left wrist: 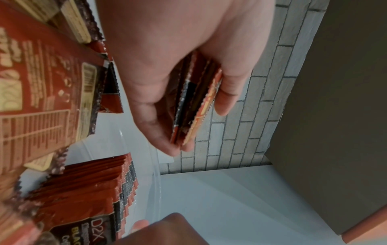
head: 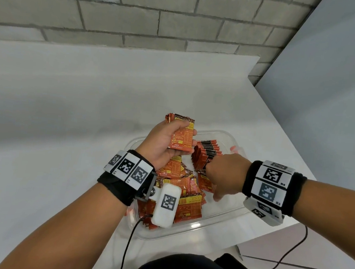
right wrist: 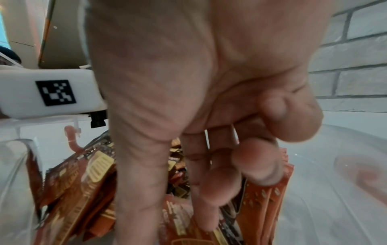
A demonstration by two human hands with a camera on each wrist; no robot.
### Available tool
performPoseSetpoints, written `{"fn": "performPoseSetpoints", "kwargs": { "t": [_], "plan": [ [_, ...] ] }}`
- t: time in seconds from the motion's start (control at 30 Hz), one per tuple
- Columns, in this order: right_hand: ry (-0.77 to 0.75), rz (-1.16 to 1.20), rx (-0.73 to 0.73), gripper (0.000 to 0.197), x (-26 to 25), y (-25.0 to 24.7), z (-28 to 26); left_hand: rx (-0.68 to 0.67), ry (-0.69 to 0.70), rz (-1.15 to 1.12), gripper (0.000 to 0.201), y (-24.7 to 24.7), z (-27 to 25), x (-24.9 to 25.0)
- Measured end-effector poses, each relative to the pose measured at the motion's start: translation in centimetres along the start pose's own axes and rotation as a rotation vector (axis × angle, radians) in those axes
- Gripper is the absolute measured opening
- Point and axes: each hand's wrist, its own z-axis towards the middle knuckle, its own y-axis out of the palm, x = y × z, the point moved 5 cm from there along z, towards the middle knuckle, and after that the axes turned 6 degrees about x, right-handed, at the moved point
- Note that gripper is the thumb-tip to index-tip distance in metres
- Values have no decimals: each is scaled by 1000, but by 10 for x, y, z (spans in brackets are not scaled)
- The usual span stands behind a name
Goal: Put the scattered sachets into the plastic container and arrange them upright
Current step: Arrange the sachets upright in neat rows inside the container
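Observation:
A clear plastic container (head: pixel 218 228) sits on the white table near its front right corner. Inside, several red-orange sachets (head: pixel 208 151) stand upright in a row at the far right, and a loose pile of sachets (head: pixel 186 196) lies at the near left. My left hand (head: pixel 176 138) hovers over the container's far left and grips a small stack of sachets (left wrist: pixel 194 102) between thumb and fingers. My right hand (head: pixel 222 176) reaches down into the container, its fingers (right wrist: pixel 209 179) touching the near end of the upright row (right wrist: pixel 266 207), thumb held apart.
The white table (head: pixel 67 115) stretches left and back to a grey brick wall (head: pixel 138 21). A grey panel (head: pixel 335 83) stands at the right, just past the table's right edge. A black cable (head: pixel 283 257) hangs off the front right.

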Motion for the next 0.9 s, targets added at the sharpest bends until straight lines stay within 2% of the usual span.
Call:
{"fn": "performPoseSetpoints", "kwargs": {
  "t": [0.1,0.23,0.33,0.5,0.63,0.77,0.9],
  "plan": [
    [-9,-36,-12,36,-3,0,2,-10,-4,4,11,0,1,0],
    [-31,-75,-49,41,-3,-1,7,-3,3,0,11,-1,2,0],
    [-19,-75,-46,27,-2,1,8,-2,8,0,11,0,3,0],
    [2,-60,17,41,3,1,8,-7,10,-2,13,-2,3,0],
    [71,-62,22,32,10,0,8,-10,10,-4,13,-1,3,0],
    [132,-69,84,13,19,-12,6,-15,12,-1,13,-1,3,0],
    [150,-67,136,14,25,-19,4,-18,11,-4,12,-1,3,-1]
  ]
}}
